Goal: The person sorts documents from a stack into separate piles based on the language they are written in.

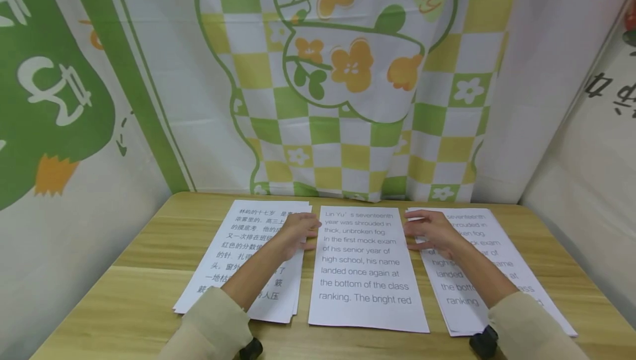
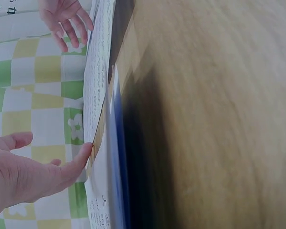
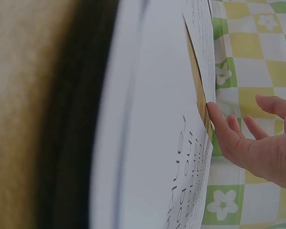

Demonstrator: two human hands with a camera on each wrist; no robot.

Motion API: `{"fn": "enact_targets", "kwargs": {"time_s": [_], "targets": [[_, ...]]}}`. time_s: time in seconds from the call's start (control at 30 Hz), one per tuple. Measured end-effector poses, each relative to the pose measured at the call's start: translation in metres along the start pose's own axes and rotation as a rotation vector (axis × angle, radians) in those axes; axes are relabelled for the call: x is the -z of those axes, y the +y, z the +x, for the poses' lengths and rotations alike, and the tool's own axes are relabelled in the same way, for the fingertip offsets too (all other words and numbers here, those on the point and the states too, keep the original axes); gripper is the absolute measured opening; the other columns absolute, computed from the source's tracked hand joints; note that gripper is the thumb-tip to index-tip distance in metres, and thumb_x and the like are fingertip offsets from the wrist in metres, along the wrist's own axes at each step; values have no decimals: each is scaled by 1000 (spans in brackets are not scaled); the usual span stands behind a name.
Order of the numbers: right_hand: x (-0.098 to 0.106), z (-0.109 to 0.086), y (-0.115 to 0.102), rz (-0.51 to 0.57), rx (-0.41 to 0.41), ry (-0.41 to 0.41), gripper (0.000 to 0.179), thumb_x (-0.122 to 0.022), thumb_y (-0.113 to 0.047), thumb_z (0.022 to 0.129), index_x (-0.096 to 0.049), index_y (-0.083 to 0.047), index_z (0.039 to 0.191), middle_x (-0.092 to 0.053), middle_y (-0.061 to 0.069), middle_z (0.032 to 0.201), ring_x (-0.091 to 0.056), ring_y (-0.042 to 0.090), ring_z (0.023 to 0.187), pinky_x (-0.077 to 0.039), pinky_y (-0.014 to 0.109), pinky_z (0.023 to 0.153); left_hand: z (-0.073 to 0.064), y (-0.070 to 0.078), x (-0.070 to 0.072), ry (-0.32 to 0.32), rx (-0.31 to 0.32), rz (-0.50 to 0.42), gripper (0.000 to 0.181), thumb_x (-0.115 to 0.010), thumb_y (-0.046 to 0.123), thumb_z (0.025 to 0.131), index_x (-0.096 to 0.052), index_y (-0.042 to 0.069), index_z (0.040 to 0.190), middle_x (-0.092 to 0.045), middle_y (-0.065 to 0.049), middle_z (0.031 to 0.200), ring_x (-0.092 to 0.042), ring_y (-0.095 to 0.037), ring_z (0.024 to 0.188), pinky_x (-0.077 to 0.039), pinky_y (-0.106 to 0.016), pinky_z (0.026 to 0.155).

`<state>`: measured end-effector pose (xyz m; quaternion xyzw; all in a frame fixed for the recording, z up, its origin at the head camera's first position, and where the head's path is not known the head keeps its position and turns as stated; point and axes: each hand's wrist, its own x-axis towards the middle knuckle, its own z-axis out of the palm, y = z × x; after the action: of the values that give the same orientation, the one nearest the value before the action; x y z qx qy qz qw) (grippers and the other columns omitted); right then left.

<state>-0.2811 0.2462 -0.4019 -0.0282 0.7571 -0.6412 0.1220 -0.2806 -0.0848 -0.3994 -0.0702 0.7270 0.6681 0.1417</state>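
Observation:
A white sheet printed with large English text (image 1: 365, 271) lies flat in the middle of the table. At its upper left edge is my left hand (image 1: 295, 233), fingers extended, reaching over the left stack of sheets with Chinese text (image 1: 233, 255). My right hand (image 1: 437, 231) is at the upper right edge of the middle sheet, above the right stack of sheets with English text (image 1: 497, 277). In the left wrist view, the little finger of the left hand (image 2: 33, 176) meets the paper surface. The right hand (image 3: 262, 148) likewise has one fingertip at the paper's edge, and its other fingers spread.
The wooden table (image 1: 144, 271) carries the papers side by side, with narrow gaps of wood between them. Behind it hangs a checkered green and yellow curtain (image 1: 358, 150). Printed fabric panels (image 1: 99, 227) stand to the left and right.

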Motion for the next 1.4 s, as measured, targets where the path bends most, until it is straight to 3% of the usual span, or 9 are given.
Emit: {"fn": "enact_targets", "kwargs": {"time_s": [0.43, 0.9, 1.2, 1.4], "targets": [[0, 1, 1, 33, -18, 14, 55, -59, -1, 102, -37, 14, 150, -67, 18, 113, -69, 23, 100, -63, 49, 89, 2, 0, -1, 12, 19, -36, 54, -55, 12, 102, -42, -5, 152, -50, -26, 149, -51, -43, 135, -54, -52, 105], [-3, 5, 3, 64, -49, 55, 57, -60, -1, 101, -37, 11, 152, -67, 17, 113, -68, 22, 100, -63, 46, 90, 4, -3, 1, 56, 14, -88, 56, -59, 7, 100, -41, -8, 151, -51, -29, 143, -54, -43, 132, -55, -50, 105], [-3, 6, 4, 103, -63, 77, 66, -59, 3, 99, -30, 9, 157, -59, 23, 126, -70, 19, 94, -63, 42, 91, 7, -3, -1, 64, -17, -104, 58, -57, 2, 96, -41, -11, 150, -55, -29, 135, -57, -41, 126, -55, -45, 105], [-2, 7, 5, 118, -23, 50, 63, -61, 6, 98, -31, 15, 153, -69, 16, 113, -73, 16, 88, -63, 36, 89, 10, -5, -4, 43, -37, -75, 50, -59, 1, 97, -48, -11, 145, -62, -29, 130, -65, -35, 114, -58, -42, 100]]}}
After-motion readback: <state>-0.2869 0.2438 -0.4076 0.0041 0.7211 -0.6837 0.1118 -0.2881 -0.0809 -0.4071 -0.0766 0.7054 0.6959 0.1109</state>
